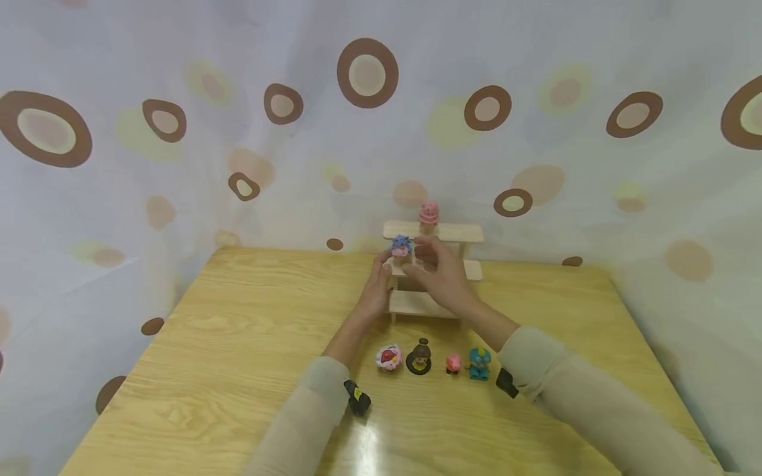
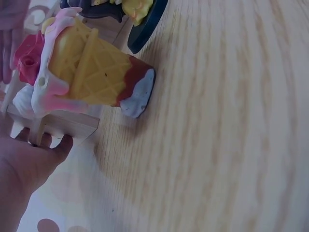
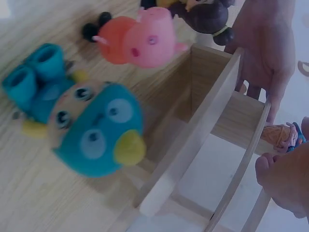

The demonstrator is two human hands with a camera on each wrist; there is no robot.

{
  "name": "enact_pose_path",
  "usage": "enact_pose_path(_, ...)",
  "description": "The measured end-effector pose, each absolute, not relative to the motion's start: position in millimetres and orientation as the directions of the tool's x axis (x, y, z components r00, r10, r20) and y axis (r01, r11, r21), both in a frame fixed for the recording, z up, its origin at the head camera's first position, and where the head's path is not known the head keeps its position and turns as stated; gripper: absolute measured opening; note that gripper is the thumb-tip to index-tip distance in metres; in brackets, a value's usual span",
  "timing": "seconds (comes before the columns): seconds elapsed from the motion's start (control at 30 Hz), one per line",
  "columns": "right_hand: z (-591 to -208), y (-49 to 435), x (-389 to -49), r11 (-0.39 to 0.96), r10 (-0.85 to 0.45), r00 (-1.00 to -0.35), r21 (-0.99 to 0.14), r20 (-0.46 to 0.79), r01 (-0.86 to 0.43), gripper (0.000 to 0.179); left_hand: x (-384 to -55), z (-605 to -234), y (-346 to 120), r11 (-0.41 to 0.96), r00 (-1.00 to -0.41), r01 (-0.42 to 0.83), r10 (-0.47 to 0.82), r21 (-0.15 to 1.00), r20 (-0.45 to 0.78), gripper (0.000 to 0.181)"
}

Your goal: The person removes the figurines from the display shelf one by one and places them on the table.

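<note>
We read no text, label, brand or number in any of the three views. The closest candidate was a yellow patch on the black device at the left sleeve; in the head view it was too small for us to make out, so we couldn't call it a logo or lettering. The matching black device at the right sleeve gave us nothing legible. The wall covering showed printed rings and blots, which we logged as pattern, not signs.
</note>
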State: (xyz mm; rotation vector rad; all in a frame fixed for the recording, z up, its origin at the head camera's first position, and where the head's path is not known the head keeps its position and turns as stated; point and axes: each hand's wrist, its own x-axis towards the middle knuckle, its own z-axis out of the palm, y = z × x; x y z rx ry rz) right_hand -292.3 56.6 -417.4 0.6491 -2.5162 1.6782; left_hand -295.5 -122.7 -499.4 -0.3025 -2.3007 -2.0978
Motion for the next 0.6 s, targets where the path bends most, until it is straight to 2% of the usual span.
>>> enact_pose_path(0.23, -418.1, 42.9, -302.1, 0.329, -0.29, -0.925, -0.882, 0.246, -0.338, 0.06, -294.2, -498.5, -122.8, 0.061, -0.978, 0.161, 0.147, 0.985, 0.15, 0.054)
enact_pose_path(0.6, -420.4, 33.3, -310.0, 0.344, -0.235, -0.936, -0.878, 0.262, -0.332, 0.046, -291.6, -499.3, -123.1, 0.078, -0.978, 0.17, 0.135, 0.982, 0.159, 0.054)
